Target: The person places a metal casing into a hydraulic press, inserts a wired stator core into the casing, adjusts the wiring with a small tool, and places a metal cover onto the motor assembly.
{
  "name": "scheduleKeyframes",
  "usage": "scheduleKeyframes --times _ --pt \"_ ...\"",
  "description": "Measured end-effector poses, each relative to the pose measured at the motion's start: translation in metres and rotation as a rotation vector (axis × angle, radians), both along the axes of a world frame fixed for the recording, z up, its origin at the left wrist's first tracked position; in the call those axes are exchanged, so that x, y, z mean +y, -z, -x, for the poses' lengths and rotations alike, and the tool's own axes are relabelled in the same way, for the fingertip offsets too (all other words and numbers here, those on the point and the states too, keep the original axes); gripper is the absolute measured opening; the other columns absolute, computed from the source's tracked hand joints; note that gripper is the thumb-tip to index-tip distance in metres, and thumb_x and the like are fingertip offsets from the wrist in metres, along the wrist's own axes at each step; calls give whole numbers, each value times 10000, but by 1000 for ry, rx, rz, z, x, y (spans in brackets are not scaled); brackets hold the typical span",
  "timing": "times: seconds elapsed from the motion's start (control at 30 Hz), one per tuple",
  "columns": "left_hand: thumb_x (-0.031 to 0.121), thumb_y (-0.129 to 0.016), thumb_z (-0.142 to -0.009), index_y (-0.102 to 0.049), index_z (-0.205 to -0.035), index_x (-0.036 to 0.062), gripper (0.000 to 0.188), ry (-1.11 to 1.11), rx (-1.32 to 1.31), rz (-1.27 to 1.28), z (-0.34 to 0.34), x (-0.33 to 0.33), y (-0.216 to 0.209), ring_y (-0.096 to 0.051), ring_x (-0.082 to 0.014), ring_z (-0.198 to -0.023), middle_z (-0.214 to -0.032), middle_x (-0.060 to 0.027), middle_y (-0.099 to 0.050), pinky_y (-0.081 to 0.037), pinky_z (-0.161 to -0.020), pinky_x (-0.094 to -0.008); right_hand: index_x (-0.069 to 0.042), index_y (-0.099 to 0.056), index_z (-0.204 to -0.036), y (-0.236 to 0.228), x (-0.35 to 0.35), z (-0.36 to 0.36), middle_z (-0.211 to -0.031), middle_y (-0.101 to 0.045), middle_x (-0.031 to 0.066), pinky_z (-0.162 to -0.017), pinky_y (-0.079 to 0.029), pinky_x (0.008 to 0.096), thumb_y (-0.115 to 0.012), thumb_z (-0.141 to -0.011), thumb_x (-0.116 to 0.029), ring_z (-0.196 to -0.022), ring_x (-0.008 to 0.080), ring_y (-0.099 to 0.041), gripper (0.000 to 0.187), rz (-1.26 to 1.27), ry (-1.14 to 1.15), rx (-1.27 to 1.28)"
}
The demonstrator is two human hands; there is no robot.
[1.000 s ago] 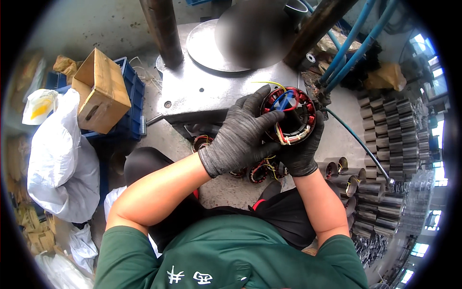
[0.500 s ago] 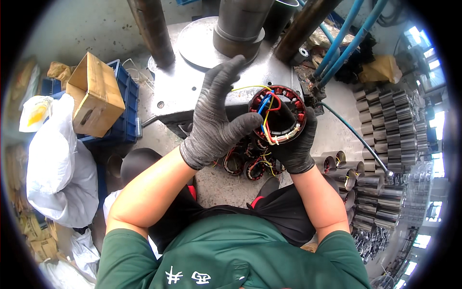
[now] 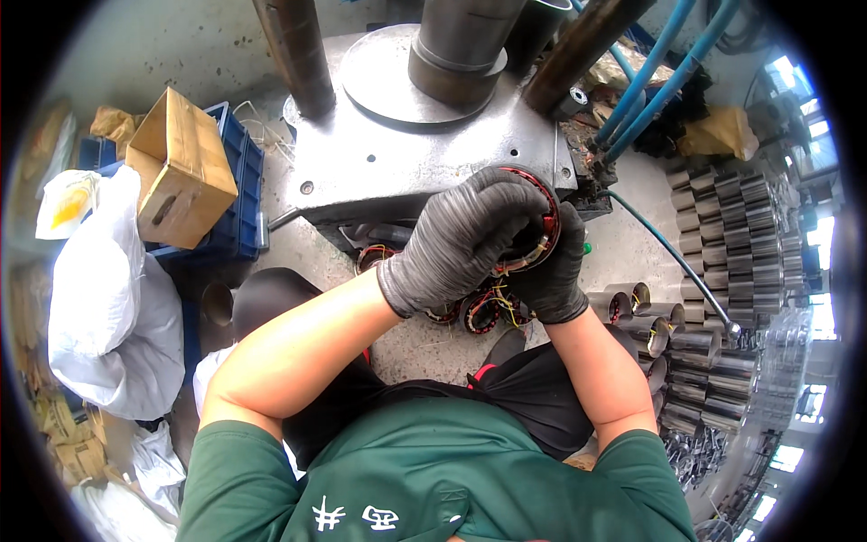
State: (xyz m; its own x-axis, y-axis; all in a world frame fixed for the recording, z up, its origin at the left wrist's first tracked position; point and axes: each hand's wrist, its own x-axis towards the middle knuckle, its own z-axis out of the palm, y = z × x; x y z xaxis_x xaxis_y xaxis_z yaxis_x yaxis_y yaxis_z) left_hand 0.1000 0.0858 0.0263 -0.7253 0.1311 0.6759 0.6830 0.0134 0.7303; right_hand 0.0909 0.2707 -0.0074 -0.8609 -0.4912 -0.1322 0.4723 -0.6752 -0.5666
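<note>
Above the floor in front of me, a ring-shaped motor stator (image 3: 550,222) with red windings and pale lacing is held tilted. My right hand (image 3: 553,275), in a dark grey glove, is closed around its right and lower side. My left hand (image 3: 470,230), gloved alike, lies over the left side, its fingers bent over the rim and into the opening. It covers much of the ring, and the coloured lead wires are hidden under it. More wound stators (image 3: 480,312) with loose yellow and red wires lie on the floor below my hands.
Ahead stands a metal press bed (image 3: 379,172) with a round plate (image 3: 384,77), a steel cylinder (image 3: 461,54) and dark columns. Metal sleeves (image 3: 722,235) are stacked on the right, near a hose (image 3: 664,239). At left are a cardboard box (image 3: 185,172), blue crate (image 3: 244,194) and white sack (image 3: 113,325).
My left hand has moved right and down from an open, raised pose, curling over the stator. The lead wires that showed in the opening are covered. The right hand still holds the ring.
</note>
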Motion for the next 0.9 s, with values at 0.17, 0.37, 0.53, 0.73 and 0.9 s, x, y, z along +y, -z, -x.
scheduleKeyframes --times 0.17,0.37,0.53,0.73,0.9 --pt "91 -729 -890 -689 -1123 92 236 -129 121 261 5 1 9 -696 -299 -984 -1066 -118 -677 -557 -894 -413 -107 -562 -1434 -6 -5 -7 -1362 -623 126 -1094 -469 493 -570 -922 -675 -1251 308 -602 764 4 -14 -87" --pt "321 -719 -885 -703 -1121 165 282 -271 320 480 -3 4 1 -687 -261 -1099 -1121 -78 -704 -358 -1136 -547 -92 -524 -1461 -15 1 -7 -1365 -605 155 -1115 -466 499 -535 -919 -715 -1267 334 -592 826 56 -17 -111" --pt "636 -764 -740 -634 -1349 134 800 -312 284 685 -9 10 9 -675 -303 -1174 -1249 -110 -689 -261 -1202 -630 -53 -498 -1478 -29 2 -11 -1440 -555 185 -1131 -454 485 -496 -921 -745 -1324 330 -554 889 -100 49 -30" --pt "652 -758 -739 -614 -1385 152 830 -309 279 723 -6 12 12 -634 -300 -1230 -1349 -117 -638 -277 -1196 -605 -59 -505 -1476 -23 10 -9 -1429 -575 180 -1120 -469 483 -517 -917 -742 -1308 325 -570 882 -75 55 -30" --pt "718 -730 -731 -604 -1404 158 885 -371 273 750 -13 1 9 -433 -372 -1388 -1532 -112 -461 -302 -1169 -566 -80 -505 -1484 -22 13 -6 -1440 -574 160 -1138 -448 492 -524 -918 -732 -1316 321 -565 864 85 -19 -49"
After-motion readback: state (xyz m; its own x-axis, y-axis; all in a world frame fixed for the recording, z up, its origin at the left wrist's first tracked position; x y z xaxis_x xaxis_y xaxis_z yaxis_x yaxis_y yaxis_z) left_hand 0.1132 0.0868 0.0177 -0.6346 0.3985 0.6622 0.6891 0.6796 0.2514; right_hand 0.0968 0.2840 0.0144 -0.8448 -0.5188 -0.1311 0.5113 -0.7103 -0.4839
